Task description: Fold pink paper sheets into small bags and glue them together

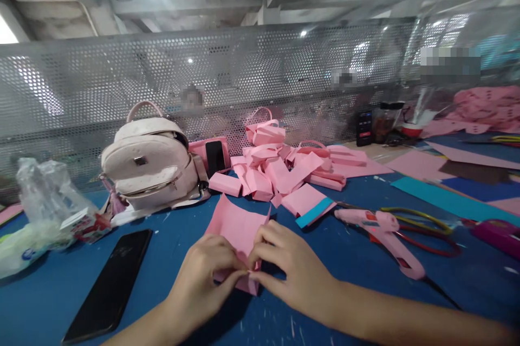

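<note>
A sheet of pink paper [239,221], partly folded, stands tilted up from the blue table in front of me. My left hand [207,270] pinches its near part from the left, thumb and fingers closed. From the right, my right hand [290,267] pinches the same paper, and the fingertips of both hands meet at its near middle. Part of the paper's lower edge is hidden behind the fingers. Just beyond it lies a pile of folded pink paper pieces [280,170], some with handles. Right of my right hand rests a pink glue gun [382,235].
A black phone [111,281] lies at left, near plastic bags [44,210] and a small box [86,225]. Behind stands a white backpack [150,162]. Scissors [422,227], a blue paper strip [450,198] and pink sheets [414,164] lie right. A perforated metal screen [244,70] closes the back.
</note>
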Demonstrator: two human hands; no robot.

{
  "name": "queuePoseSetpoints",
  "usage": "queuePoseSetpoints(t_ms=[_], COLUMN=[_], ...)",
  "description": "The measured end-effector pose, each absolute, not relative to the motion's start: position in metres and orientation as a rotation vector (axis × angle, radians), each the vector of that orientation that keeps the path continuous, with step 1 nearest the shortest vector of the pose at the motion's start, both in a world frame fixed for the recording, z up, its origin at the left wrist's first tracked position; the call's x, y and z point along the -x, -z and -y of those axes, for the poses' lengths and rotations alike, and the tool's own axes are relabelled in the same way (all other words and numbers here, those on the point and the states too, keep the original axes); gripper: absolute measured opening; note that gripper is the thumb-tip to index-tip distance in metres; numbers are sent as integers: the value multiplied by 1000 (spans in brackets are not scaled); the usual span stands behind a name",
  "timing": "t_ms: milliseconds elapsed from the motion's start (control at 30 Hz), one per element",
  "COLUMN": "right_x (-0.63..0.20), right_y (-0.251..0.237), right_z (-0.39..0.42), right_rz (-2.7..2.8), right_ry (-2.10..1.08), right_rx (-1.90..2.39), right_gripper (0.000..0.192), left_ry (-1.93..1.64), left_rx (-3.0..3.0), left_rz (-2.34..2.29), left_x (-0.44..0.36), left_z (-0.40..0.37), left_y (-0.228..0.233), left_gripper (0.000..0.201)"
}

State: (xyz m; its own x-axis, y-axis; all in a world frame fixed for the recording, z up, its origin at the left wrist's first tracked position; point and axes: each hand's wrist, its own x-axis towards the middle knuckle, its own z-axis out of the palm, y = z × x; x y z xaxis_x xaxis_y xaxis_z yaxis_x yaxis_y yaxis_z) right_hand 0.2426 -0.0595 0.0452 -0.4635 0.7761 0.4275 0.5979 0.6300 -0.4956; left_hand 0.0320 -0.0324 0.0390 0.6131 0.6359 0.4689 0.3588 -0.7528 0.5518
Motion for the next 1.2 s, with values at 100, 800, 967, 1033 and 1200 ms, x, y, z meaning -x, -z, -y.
queuePoseSetpoints(t_ms=[100,800,967,1033,1200], right_x=[-249,-264,-266,-266,-263], right_y=[-52,-41,-36,-37,-41], right_z=[56,41,37,37,35], right_rz=[2243,2388,2343,2335,2359], right_ry=[-348,-89,-69,-74,-128], right_rx=[1106,949,881,892,975], right_gripper=[10,12,12,12,11], left_ry=[-942,-918,-1125,-1190,-1168], left_rx=[-2485,-2604,-2725,-2767,-2736], left_rz=[-846,-821,-764,-773,-815], left_x=[-35,-29,-29,-31,-33], left_z=[29,21,15,15,16], left_y=[-36,-31,-18,-15,-21], left_gripper=[9,13,16,15,12])
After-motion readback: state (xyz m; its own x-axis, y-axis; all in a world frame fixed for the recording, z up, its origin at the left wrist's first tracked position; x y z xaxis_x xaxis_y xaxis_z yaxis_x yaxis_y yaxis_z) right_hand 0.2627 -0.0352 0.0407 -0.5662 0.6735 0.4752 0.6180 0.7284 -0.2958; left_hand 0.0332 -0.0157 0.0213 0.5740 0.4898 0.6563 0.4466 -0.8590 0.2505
